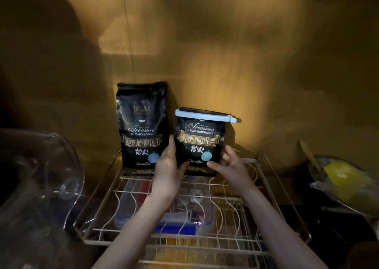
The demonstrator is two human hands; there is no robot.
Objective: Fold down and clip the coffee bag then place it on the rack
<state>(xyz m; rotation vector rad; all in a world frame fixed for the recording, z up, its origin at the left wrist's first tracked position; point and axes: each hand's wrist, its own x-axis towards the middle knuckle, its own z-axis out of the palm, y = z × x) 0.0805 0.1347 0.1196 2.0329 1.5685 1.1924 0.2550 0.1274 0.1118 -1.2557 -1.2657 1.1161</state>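
two coffee bags (142, 129) (198, 143), one clip (207, 115), one rack (266, 186)

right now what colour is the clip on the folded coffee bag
White, or very pale blue; the clip shows best in the head view.

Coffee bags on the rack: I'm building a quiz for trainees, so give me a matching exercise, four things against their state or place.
Things:
1. clipped coffee bag
2. taller coffee bag
3. white clip
4. wire rack

States:
A. stands unclipped, left of the other bag
B. held by both hands
C. runs across a folded bag top
D. carries both bags at its back

Pairs: 1-B, 2-A, 3-C, 4-D
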